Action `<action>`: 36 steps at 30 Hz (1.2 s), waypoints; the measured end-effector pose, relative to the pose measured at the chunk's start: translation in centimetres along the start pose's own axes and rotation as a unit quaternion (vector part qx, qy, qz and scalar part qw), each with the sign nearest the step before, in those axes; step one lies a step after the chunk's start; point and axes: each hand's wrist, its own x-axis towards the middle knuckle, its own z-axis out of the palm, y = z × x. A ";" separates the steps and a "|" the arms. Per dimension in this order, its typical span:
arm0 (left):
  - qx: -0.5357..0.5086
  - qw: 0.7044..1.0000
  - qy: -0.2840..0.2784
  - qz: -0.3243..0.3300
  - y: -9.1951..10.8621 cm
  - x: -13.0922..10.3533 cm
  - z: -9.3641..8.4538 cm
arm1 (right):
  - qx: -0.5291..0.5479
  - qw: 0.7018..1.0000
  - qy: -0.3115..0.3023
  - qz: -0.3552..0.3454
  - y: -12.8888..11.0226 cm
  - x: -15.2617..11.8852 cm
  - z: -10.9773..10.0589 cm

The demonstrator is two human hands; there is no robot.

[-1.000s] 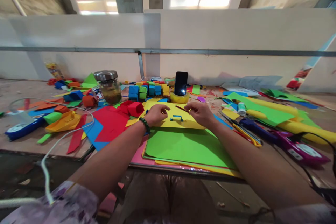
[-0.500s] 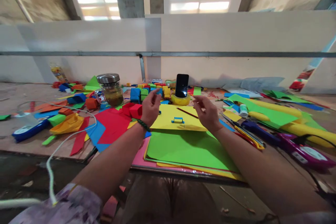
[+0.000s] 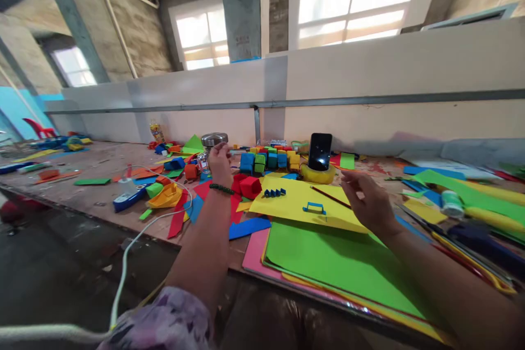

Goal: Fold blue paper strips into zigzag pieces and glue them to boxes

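My left hand (image 3: 220, 165) is raised in front of the glass jar with a metal lid (image 3: 214, 139), its fingers bent; whether it touches the jar is unclear. My right hand (image 3: 367, 199) hovers at the right edge of the yellow sheet (image 3: 287, 210), fingers curled and apart, with nothing in them. On the yellow sheet lie a zigzag-folded dark blue strip (image 3: 274, 193), a bent blue paper piece (image 3: 314, 208) and a dark red pencil (image 3: 330, 197). Green sheets (image 3: 328, 262) are stacked nearer to me. A red paper box (image 3: 250, 187) sits right of my left wrist.
A phone (image 3: 320, 151) stands in a yellow ring (image 3: 318, 174). Colored paper cubes (image 3: 272, 160) are grouped behind the sheet. A white cable (image 3: 123, 279) crosses the left side. Scissors (image 3: 471, 262) and a small white-green bottle (image 3: 452, 203) lie at the right.
The view has turned left. My left hand has moved left, away from the yellow sheet to the jar, uncovering the zigzag strip. My right hand remains near the sheet's right edge.
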 end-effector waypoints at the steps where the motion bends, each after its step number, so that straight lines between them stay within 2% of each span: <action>1: 0.044 0.998 -0.046 0.008 -0.3 -0.1 0.1 | -0.007 1.000 0.000 -0.005 0.0 0.0 0.0; 4: 0.192 0.959 -0.205 0.046 -0.8 -0.5 0.0 | -0.019 1.000 -0.002 -0.018 0.1 0.0 0.0; 7: 0.321 0.874 -0.358 0.066 -0.6 -0.6 -1.2 | -0.021 1.000 -0.005 -0.016 0.1 0.1 0.0; 9: 0.398 0.810 -0.426 0.070 -0.3 -0.3 -2.4 | -0.020 1.000 -0.007 -0.010 0.1 0.1 0.0; 13: 0.523 0.702 -0.478 0.069 -0.5 0.0 -4.0 | -0.015 1.000 -0.018 -0.009 -0.1 0.1 0.0; 15: 0.558 0.666 -0.491 0.069 -1.1 -0.1 -3.9 | -0.015 0.999 -0.026 -0.013 -0.3 0.1 -0.1; 17: 0.571 0.647 -0.501 0.073 -1.7 -0.4 -3.5 | -0.017 0.999 -0.027 -0.019 -0.6 0.2 -0.1; 19: 0.565 0.648 -0.505 0.080 -2.2 -0.6 -3.1 | -0.012 0.999 -0.025 -0.020 -0.7 0.2 -0.1; 21: 0.548 0.667 -0.498 0.083 -2.4 -0.7 -3.1 | -0.008 0.999 -0.024 -0.021 -0.8 0.2 -0.1; 25: 0.474 0.745 -0.464 0.075 -1.6 0.0 -3.7 | -0.006 0.999 -0.032 -0.022 -0.5 0.1 -0.1; 28: 0.364 0.812 -0.450 0.070 -0.5 0.4 -3.9 | 0.003 0.999 -0.032 -0.013 -0.2 0.1 0.0; 30: 0.280 0.844 -0.451 0.072 0.4 -0.2 -3.4 | 0.011 1.000 -0.029 -0.003 -0.5 0.1 0.2; 33: 0.176 0.863 -0.468 0.074 1.3 -2.3 -2.0 | 0.054 0.998 -0.026 0.012 -2.2 0.0 0.2; 36: 0.087 0.855 -0.509 0.055 1.6 -5.3 -0.5 | 0.135 0.989 -0.050 0.017 -5.2 -0.2 0.0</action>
